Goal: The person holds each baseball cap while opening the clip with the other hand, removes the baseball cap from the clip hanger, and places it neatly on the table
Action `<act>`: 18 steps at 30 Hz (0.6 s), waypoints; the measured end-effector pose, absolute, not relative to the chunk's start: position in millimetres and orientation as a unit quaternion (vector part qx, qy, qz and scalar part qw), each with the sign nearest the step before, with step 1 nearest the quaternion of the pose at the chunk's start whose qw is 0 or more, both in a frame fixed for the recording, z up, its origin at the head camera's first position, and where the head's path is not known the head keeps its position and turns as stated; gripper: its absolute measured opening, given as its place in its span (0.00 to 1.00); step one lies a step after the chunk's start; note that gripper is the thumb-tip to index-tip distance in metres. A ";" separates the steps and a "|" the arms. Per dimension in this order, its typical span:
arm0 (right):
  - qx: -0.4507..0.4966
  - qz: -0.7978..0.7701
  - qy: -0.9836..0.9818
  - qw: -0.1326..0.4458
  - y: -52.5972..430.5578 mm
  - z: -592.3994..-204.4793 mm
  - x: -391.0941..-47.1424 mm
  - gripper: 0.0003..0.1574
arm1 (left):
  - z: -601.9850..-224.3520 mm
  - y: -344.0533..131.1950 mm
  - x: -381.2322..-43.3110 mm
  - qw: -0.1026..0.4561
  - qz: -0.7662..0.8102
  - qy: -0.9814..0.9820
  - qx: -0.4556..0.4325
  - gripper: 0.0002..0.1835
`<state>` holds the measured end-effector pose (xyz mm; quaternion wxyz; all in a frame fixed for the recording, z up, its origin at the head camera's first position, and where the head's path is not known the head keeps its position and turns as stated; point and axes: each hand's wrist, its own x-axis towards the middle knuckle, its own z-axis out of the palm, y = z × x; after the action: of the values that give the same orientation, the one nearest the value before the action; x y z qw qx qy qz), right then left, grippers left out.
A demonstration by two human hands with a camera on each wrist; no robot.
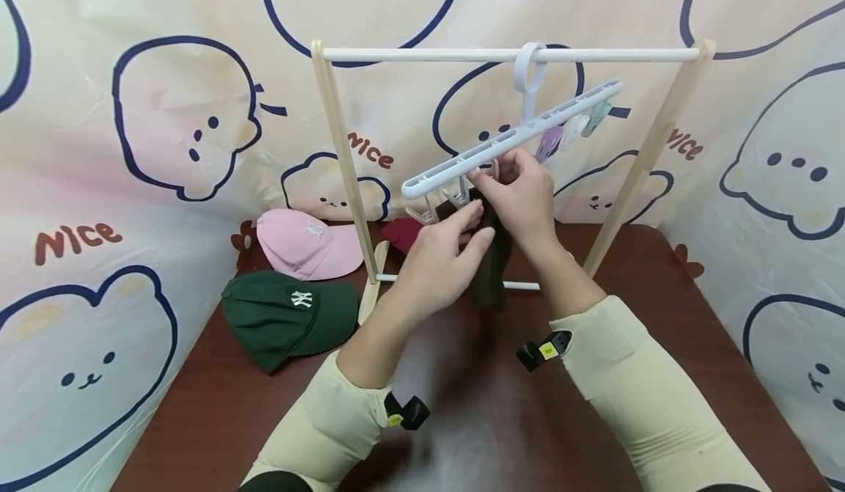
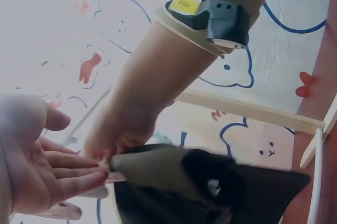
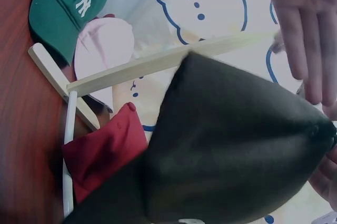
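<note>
A white clip hanger [image 1: 508, 140] hangs tilted from the rack's top bar, lower on its left side. Below its lower half hangs a dark cap [image 1: 491, 265], a small pale emblem showing in the left wrist view [image 2: 213, 186]. My right hand [image 1: 528, 199] pinches a clip at the cap's upper end, thumb and fingers partly covering it. My left hand [image 1: 439, 265] is just to the left, fingers loosely extended. In the left wrist view its fingertips [image 2: 100, 175] are right at the cap's upper edge. Two pale clips [image 1: 458, 195] dangle beside the hands.
The rack has wooden legs [image 1: 630, 162] and a white top bar [image 1: 422, 55]. Left of it lie a pink cap [image 1: 304, 243] and a green cap [image 1: 284, 316]; a red cap [image 3: 108, 147] lies behind. Purple, white and green clips [image 1: 574, 131] hang on the hanger's higher end.
</note>
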<state>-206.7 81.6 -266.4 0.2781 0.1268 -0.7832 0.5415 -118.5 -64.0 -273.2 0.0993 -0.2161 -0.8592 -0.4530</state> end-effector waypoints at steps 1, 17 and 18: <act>0.127 0.543 -0.784 0.274 81.7 -267.3 -205.8 0.21 | -274.2 -61.6 -119.8 0.088 -0.458 -0.858 -0.215 0.30; 0.195 0.467 -0.829 0.238 90.5 -256.3 -210.4 0.18 | -275.7 -56.3 -140.0 0.102 -0.383 -0.896 -0.199 0.41; 0.195 0.468 -0.830 0.230 91.5 -255.5 -210.9 0.19 | -274.7 -56.0 -140.8 0.108 -0.376 -0.898 -0.202 0.41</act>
<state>-210.9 91.5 -255.5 0.2301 0.1954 -0.8304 0.4683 -140.8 -56.0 -274.7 0.1077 -0.2018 -0.8981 -0.3756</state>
